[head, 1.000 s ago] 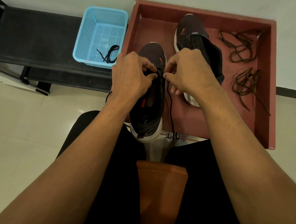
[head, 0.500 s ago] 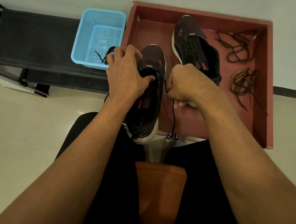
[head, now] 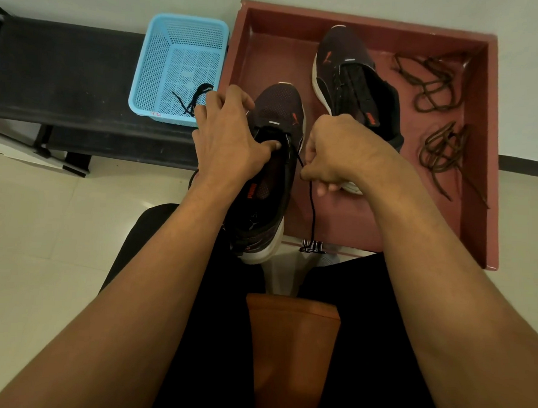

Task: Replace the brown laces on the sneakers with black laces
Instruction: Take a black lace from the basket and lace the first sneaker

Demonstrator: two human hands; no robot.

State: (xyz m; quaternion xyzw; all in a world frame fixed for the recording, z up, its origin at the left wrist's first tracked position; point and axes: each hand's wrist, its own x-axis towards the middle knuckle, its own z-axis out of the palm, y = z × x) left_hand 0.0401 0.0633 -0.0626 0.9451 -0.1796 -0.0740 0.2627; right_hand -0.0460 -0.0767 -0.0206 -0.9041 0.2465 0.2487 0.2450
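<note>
A dark sneaker [head: 270, 179] with a white sole is held up over my lap, toe pointing away. My left hand [head: 230, 139] grips its left side, thumb pressed at the eyelets. My right hand [head: 336, 151] pinches a black lace [head: 312, 206] that runs out of the sneaker's right eyelets and hangs down. The second dark sneaker [head: 352, 80] lies in the red tray [head: 477, 183]. Two bundles of brown laces lie in the tray at the right: one [head: 430, 81] at the back, one [head: 442, 150] nearer me.
A light blue plastic basket [head: 178, 68] with another black lace [head: 193, 98] in it stands on a black bench [head: 65, 74] at the left. The floor is pale tile. My legs in black trousers fill the lower view.
My right hand drew the black lace out to the right and toward me. My left hand shifted along the sneaker's left side, and the sneaker tilted slightly.
</note>
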